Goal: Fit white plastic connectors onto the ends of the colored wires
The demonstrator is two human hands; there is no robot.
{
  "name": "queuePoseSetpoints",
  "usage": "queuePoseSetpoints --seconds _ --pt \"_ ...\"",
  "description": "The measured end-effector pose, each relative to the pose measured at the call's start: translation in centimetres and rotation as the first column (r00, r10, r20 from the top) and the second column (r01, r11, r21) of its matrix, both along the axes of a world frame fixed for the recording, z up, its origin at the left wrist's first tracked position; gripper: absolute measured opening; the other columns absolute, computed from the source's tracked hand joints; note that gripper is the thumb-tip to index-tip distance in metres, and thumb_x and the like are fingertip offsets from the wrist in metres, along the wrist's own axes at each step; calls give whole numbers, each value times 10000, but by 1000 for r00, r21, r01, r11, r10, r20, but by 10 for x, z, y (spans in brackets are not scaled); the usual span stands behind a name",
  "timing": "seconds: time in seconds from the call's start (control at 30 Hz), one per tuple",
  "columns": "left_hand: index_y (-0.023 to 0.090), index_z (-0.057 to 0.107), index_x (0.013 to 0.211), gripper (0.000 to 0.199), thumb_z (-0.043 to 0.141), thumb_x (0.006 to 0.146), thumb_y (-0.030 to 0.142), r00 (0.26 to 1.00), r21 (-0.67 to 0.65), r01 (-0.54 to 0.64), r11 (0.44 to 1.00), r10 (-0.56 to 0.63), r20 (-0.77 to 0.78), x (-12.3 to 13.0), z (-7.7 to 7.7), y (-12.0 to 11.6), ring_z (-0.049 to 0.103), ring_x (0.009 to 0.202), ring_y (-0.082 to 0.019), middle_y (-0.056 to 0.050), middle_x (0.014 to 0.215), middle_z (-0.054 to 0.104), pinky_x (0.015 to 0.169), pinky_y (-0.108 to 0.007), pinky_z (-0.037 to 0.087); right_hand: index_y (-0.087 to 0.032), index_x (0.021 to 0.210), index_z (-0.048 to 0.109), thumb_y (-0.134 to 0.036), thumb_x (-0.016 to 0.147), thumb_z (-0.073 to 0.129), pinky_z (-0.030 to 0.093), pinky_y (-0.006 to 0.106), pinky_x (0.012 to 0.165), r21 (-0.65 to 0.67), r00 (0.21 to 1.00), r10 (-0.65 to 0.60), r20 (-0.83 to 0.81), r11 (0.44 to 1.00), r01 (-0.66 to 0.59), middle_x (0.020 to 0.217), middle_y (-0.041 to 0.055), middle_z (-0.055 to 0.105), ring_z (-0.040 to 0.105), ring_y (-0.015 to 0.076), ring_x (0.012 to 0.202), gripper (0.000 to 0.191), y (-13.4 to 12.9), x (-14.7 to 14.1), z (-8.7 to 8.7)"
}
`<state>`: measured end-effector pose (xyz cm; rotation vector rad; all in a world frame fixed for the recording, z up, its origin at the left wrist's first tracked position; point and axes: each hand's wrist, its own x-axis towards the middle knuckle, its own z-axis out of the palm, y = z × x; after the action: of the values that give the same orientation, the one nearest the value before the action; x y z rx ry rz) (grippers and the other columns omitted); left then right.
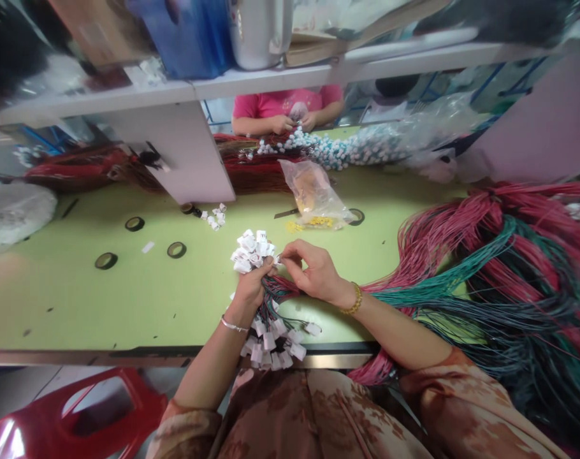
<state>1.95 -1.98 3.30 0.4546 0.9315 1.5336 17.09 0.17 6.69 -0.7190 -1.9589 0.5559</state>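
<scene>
White connectors (246,245), seemingly partway
My left hand (252,285) clamps a bunch, my right hand (315,270) pinches one; others hang below.

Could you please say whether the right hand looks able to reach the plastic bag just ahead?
Probably yes: the plastic bag lies just beyond the right hand, nothing visibly blocking it, though the fingers are at the white connectors.

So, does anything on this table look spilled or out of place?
Perhaps the small yellow bits: they lie loose on the green table beside the plastic bag, which shows yellow inside, so they may have spilled out. Nothing else clearly stands out.
</scene>
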Motion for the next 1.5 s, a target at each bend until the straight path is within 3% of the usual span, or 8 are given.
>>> queuePoseSetpoints --seconds 0.33,0.5,0.67,0.8,1.03,1.23,1.4,1.5 --pt "140 615 688 400 936 472 241 992 -73 -108 991 103 -70 2 -8 1 574 478 -81 37 551 617 524 -203 497 -221 835 530 -243 867 592 491 261 618 -272 986 -21 -163 962 -24 733 -16 618 579 118 642 73 2 -7 -10" --pt "141 618 671 430 951 429 265 989 -110 -128 986 118 -89 2 -7 1 588 479 -99 23 558 638 523 -225 498 -229 815 486 -317 819 662 451 239 523 -480 954 -73 -291 874 -79 661 -44 558 528 104 551 197 5 -9 -12" --pt "137 629 673 447 959 395 253 985 -129 -157 979 146 -90 3 -6 2 593 478 -106 27 550 630 518 -228 496 -220 797 518 -289 831 650 482 255 593 -392 967 -64 -247 919 -39 701 -23 597 569 113 615 152 6 -10 -11" --pt "138 625 685 426 951 432 243 985 -124 -149 981 137 -103 2 -8 2 604 498 -113 22 573 639 535 -241 500 -225 805 488 -304 806 672 449 235 521 -500 956 -82 -281 863 -73 662 -42 564 539 105 554 200 8 -11 -13" --pt "139 637 692 421 948 438 269 984 -107 -157 982 146 -104 1 -11 3 601 498 -106 24 571 645 545 -229 498 -209 844 536 -209 894 549 495 240 612 -125 996 -66 -64 990 58 730 -10 637 595 113 624 52 5 -9 -15" --pt "141 658 701 382 932 442 200 971 -55 -233 971 229 -66 4 -12 4 633 588 -112 12 660 684 651 -253 523 -167 1098 565 -211 961 495 521 280 650 276 985 -134 109 956 100 888 71 703 650 163 730 159 0 -13 -28" --pt "146 665 687 383 931 411 150 954 -50 -298 953 298 -16 4 -13 5 667 703 -144 9 696 701 779 -296 537 -177 1033 596 -173 995 422 488 280 628 383 961 -208 181 915 125 779 54 660 604 164 681 178 -3 -30 -44" --pt "143 682 697 376 936 420 171 958 -56 -286 957 285 -16 3 -16 6 683 754 -160 -11 735 725 849 -318 534 -172 1026 607 -160 976 433 475 272 633 312 975 -138 173 947 79 779 54 658 593 163 681 181 -2 -32 -46"
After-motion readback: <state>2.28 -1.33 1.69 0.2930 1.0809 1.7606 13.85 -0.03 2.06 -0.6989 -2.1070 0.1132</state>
